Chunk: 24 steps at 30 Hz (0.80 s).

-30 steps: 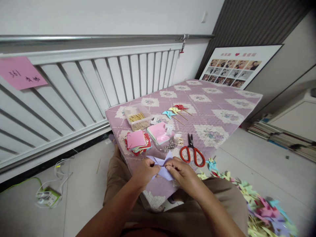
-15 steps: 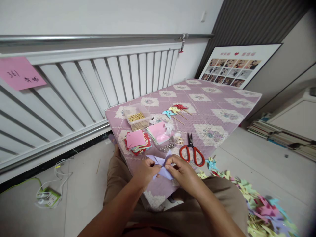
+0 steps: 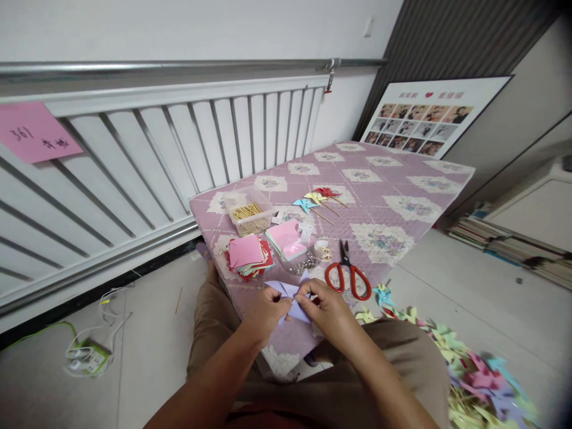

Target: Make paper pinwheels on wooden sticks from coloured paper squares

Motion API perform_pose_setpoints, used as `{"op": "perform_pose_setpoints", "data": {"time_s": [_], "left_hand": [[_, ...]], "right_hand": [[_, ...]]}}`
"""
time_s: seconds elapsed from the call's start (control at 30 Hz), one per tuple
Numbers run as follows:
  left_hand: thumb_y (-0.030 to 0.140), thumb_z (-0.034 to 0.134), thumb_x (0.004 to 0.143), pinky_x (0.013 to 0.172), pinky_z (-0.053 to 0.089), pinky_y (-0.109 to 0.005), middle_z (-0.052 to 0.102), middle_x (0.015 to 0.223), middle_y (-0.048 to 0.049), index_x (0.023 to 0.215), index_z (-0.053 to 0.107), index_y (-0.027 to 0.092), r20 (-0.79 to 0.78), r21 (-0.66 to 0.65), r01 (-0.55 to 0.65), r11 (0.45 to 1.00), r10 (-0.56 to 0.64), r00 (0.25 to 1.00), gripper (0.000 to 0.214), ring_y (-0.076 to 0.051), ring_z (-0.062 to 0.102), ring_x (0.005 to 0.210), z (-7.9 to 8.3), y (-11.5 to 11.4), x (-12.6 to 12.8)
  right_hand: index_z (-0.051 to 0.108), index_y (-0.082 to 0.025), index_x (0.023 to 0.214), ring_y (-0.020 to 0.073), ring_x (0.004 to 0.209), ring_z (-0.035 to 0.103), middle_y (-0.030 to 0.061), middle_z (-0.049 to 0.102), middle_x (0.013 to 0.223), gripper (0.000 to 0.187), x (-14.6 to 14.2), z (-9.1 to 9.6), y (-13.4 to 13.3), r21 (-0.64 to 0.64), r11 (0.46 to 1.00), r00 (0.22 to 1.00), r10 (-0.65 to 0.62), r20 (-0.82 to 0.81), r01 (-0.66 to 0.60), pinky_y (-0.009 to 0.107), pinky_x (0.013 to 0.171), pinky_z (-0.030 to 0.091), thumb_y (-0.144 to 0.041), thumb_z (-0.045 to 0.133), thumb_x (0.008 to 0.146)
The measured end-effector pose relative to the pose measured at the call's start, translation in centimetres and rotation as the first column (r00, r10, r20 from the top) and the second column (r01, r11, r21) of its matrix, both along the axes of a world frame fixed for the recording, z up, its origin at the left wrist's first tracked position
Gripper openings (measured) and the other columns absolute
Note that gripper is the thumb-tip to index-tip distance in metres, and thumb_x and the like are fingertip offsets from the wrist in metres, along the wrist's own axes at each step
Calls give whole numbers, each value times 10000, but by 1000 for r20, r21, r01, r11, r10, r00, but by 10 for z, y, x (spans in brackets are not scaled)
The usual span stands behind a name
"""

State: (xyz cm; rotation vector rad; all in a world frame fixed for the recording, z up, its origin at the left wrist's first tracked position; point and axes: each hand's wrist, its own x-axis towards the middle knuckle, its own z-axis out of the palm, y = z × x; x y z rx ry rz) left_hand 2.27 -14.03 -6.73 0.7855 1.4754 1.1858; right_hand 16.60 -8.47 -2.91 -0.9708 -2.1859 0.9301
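Observation:
A lilac paper square (image 3: 291, 296), partly folded into points, is held over the near edge of a purple quilted board (image 3: 384, 196). My left hand (image 3: 263, 311) pinches its left side. My right hand (image 3: 325, 308) grips its right side, fingers curled over the top fold. Just beyond the hands lie a stack of coloured paper squares (image 3: 248, 255), a pink paper stack (image 3: 286, 237) and a small heap of metal pins (image 3: 306, 262). Red-handled scissors (image 3: 348, 276) lie to the right of my right hand.
A clear box of wooden sticks (image 3: 249, 218) and three finished pinwheels (image 3: 317, 199) sit farther back. A heap of pinwheels (image 3: 469, 381) covers the floor at right. A radiator (image 3: 156, 155), a power strip (image 3: 87, 356), a photo board (image 3: 420, 122) and stacked books (image 3: 513, 247) surround the board.
My right hand's fingers have curled further over the paper's upper fold and the paper has shifted slightly away. The view tipped a little.

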Motion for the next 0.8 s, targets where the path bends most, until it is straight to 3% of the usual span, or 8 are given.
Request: {"op": "perform_pose_setpoints", "data": {"time_s": [0.3, 0.8], "left_hand": [[201, 584, 685, 479, 395, -208, 601, 600, 36, 746, 650, 160, 69, 1, -61, 998, 61, 996, 99, -92, 505, 493, -3, 4, 3], [239, 571, 709, 512, 407, -240, 605, 571, 31, 703, 643, 179, -13, -40, -53, 998, 53, 999, 95, -114, 503, 495, -19, 15, 0]], "right_hand": [[562, -216, 707, 162, 638, 543, -5, 575, 677, 127, -5, -7, -1, -37, 997, 998, -66, -22, 66, 248, 582, 415, -230, 530, 829], [555, -215, 703, 167, 662, 555, -2, 584, 694, 125, -7, -14, 12, -72, 995, 997, -65, -31, 63, 251, 601, 426, -234, 539, 826]]}}
